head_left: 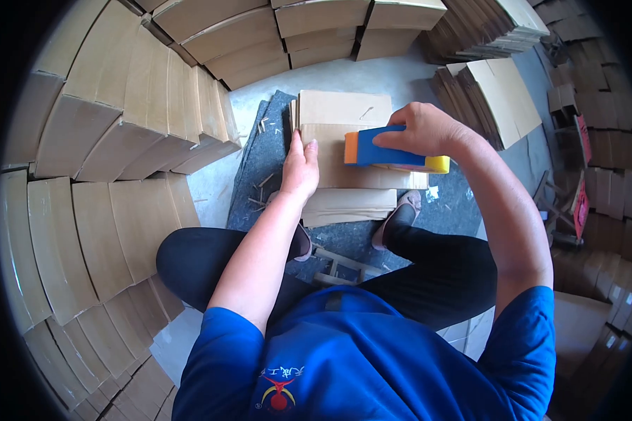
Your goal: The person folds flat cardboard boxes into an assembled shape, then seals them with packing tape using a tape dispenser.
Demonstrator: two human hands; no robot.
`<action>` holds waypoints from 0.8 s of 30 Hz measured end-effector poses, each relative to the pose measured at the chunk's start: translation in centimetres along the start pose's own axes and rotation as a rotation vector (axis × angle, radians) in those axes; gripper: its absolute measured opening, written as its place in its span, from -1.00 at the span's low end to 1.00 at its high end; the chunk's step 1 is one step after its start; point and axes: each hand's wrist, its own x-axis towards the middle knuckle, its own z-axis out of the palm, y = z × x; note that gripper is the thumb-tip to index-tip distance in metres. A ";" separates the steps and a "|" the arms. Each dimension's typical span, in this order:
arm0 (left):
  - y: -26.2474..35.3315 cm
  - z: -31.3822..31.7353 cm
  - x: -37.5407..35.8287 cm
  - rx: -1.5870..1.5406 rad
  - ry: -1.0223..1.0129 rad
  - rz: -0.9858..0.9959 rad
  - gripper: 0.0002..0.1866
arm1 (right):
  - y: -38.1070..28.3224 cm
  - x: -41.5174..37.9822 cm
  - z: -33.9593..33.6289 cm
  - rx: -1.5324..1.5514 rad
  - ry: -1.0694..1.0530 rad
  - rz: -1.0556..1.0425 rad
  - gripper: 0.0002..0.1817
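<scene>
Your right hand [427,130] has its grip around a blue tool [390,156], over the right part of the cardboard stack [332,160]. Your left hand [301,170] touches the stack's left edge; I can't tell whether its grip is clenched.

The pale floor [365,73] carries everything around me, with a dark, rough mat [458,203] spread on it in front of me. On the middle of the mat I have a pile of flat cardboard [351,199], its sheets not quite squared up. Small cardboard scraps [265,180] lie scattered along the mat's left edge, and a whitish scrap [432,194] sits toward its right side. My shoes [409,203] rest on the mat's near part. Out on the floor, cartons [154,126] are stacked beyond the mat's left and far edges, and bundles of flat sheets [504,98] stand past its far right corner.
</scene>
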 end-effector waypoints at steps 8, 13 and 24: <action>-1.6 0.2 0.2 -0.079 -0.042 0.039 -0.35 | 10.6 -4.0 -0.1 0.279 -0.020 -0.008 -0.27; -1.9 -0.1 0.2 -0.136 -0.070 -0.005 -0.39 | 18.4 -6.1 0.4 0.347 0.004 0.088 -0.11; -0.5 -0.4 -0.3 0.060 0.002 -0.003 -0.37 | 22.0 -3.5 3.6 0.421 0.018 0.131 -0.31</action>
